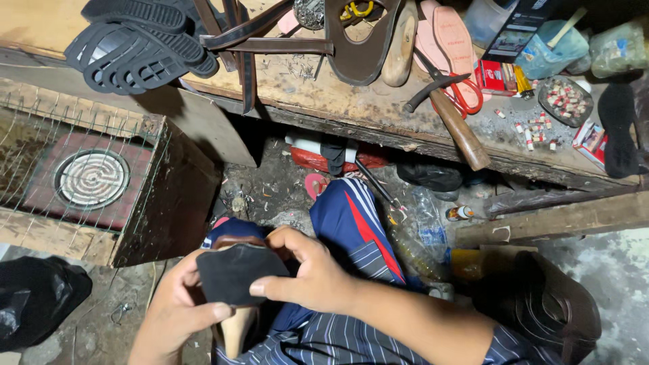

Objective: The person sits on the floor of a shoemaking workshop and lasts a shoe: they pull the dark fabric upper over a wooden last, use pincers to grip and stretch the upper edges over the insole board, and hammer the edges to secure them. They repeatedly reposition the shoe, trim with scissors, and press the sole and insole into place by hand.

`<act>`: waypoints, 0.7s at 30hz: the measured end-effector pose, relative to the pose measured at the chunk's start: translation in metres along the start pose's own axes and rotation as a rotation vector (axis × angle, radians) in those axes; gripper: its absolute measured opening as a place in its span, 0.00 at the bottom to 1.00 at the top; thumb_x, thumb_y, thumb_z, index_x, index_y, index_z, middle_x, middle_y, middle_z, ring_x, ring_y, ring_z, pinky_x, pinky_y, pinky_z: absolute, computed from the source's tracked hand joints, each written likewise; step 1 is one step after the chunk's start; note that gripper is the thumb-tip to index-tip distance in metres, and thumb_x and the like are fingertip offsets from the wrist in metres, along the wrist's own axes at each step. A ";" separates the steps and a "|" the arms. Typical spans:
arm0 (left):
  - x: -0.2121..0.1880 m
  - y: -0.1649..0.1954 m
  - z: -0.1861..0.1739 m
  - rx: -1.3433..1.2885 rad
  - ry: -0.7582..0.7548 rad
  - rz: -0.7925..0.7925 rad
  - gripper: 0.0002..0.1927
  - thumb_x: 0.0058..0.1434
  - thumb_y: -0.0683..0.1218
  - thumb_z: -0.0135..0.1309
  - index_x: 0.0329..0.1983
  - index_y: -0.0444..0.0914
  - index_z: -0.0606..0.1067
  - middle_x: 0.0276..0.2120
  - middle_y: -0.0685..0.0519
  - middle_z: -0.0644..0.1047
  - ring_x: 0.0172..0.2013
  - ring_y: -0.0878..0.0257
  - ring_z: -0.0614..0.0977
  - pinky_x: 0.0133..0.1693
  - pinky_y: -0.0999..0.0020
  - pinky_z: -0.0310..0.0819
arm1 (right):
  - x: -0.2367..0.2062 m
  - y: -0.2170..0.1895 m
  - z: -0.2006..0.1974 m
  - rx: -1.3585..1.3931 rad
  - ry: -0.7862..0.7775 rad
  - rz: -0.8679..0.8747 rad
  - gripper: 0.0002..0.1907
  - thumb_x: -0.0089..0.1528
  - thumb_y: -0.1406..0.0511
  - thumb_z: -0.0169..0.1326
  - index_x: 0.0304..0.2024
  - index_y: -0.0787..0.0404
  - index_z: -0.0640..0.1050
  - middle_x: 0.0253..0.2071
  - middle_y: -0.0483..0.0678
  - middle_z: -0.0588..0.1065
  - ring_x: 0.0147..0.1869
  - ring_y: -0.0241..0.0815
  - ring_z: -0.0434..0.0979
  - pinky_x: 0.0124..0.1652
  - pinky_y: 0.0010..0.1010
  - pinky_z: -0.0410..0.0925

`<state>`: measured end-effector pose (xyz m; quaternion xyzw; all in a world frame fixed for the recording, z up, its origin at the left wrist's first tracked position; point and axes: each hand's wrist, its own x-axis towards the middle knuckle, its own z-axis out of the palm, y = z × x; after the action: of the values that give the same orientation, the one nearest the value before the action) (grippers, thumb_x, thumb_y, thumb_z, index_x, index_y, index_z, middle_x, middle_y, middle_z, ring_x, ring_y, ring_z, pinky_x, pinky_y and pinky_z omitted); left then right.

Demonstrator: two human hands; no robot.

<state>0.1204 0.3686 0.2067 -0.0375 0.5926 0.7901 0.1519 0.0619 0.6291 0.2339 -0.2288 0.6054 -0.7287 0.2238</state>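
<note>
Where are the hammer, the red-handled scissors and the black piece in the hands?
hammer [454, 122]: head view, on its wooden handle.
red-handled scissors [471, 94]: head view, on a red handle loop.
black piece [233, 274]: head view, on its flat middle.

A black sole piece [233, 274], flat, matte and roughly shield-shaped with a pointed lower end, lies pressed over the bottom of a shoe on a wooden last [238, 330]. The piece faces up toward the camera, tilted slightly, and covers most of what is beneath it. A brown leather edge of the shoe upper [236, 240] shows just above its top rim, while the pale, smooth last sticks out below it, pointing downward over the striped lap.
</note>
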 end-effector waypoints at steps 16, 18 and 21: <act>-0.040 0.074 0.098 0.875 0.702 0.447 0.38 0.52 0.50 0.66 0.63 0.29 0.68 0.56 0.39 0.74 0.55 0.46 0.77 0.55 0.59 0.70 | 0.018 -0.019 0.061 -0.637 -0.062 -0.398 0.36 0.52 0.64 0.69 0.59 0.67 0.69 0.56 0.60 0.70 0.60 0.60 0.73 0.57 0.43 0.68; -0.041 0.077 0.087 0.679 0.773 0.330 0.29 0.56 0.48 0.63 0.59 0.32 0.72 0.50 0.45 0.79 0.50 0.53 0.82 0.52 0.63 0.74 | 0.019 -0.027 0.064 -0.647 -0.190 -0.406 0.38 0.51 0.64 0.68 0.61 0.67 0.70 0.59 0.62 0.69 0.63 0.62 0.72 0.60 0.45 0.67; -0.042 0.077 0.066 0.562 0.795 0.296 0.21 0.60 0.45 0.57 0.56 0.34 0.76 0.45 0.50 0.82 0.46 0.60 0.84 0.50 0.66 0.77 | 0.025 -0.034 0.063 -0.633 -0.357 -0.436 0.33 0.53 0.65 0.66 0.60 0.66 0.72 0.60 0.60 0.71 0.64 0.61 0.72 0.63 0.45 0.65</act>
<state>0.1467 0.4031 0.3080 -0.2087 0.7932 0.5379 -0.1948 0.0784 0.5710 0.2788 -0.5315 0.6884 -0.4863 0.0844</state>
